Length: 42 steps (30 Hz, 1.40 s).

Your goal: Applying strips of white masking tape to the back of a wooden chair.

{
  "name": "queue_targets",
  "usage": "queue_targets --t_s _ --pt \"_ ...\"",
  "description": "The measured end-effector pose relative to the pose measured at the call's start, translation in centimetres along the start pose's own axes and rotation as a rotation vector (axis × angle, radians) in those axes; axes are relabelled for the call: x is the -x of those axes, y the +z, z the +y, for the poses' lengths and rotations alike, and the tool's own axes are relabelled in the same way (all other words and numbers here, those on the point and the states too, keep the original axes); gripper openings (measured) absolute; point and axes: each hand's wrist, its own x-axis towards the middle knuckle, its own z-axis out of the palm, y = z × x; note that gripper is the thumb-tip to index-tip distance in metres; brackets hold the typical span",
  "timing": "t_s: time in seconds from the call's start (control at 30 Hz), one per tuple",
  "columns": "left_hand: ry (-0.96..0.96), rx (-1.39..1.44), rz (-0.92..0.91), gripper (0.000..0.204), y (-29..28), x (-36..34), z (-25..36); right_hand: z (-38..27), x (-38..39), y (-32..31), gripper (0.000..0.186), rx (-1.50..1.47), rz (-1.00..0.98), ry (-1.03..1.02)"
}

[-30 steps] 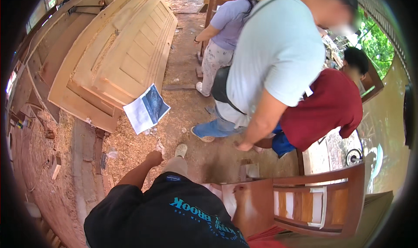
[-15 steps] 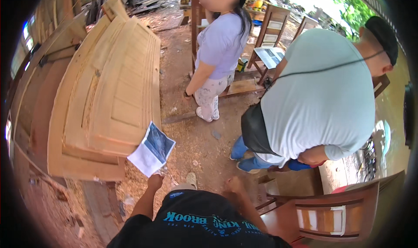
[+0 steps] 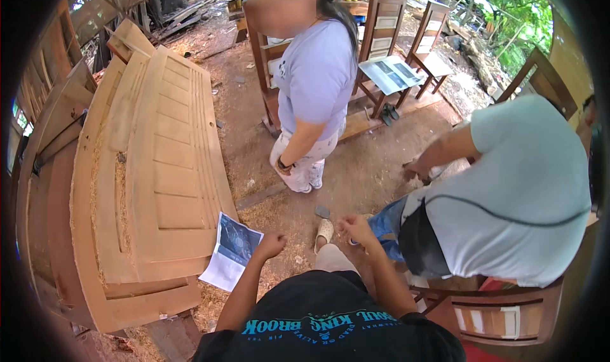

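Note:
My left hand (image 3: 272,244) is closed in front of me, by the right corner of a printed paper sheet (image 3: 230,265). What the fingers hold, if anything, is hidden. The sheet, dark picture above and white below, overlaps the near corner of a stack of pale wooden panelled doors (image 3: 181,200); I cannot tell whether it rests there. My right hand (image 3: 356,228) is raised on the other side, its fingers curled; anything inside does not show. Below and between the hands, a light clog-like shoe (image 3: 323,230) is on the ground.
A person in a lilac shirt (image 3: 321,70) stands ahead. Another in a pale shirt (image 3: 508,197) bends over at right. Dark wooden chairs (image 3: 382,28) stand beyond, one with a printed sheet (image 3: 389,75) on its seat. Another chair back (image 3: 502,317) is near right.
My view has shifted forward. Both my hands have risen, the left now beside the sheet's right corner rather than below it. The bending person has leaned further and reaches forward.

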Motion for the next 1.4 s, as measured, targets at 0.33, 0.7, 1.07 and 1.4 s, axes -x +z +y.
queue_targets --t_s 0.33,0.7,1.07,1.4 --pt "-0.039 -0.429 -0.073 0.033 0.1 -13.4 -8.8 -11.8 -22.7 -12.8 0.018 -0.406 0.314 -0.315" --pt "0.049 -0.744 -0.547 0.014 -5.7 -10.2 -16.2 -15.5 -33.8 -8.0 0.009 -0.238 -0.247 -0.343" --pt "0.058 -0.003 -0.034 0.036 -7.3 -25.0 -6.2 -12.6 -42.5 -6.0 0.016 0.038 -0.151 0.054" --pt "-0.262 0.218 -0.116 0.044 -8.9 -34.1 0.0 -20.9 -62.1 -9.3 0.018 -0.048 -0.084 -0.112"
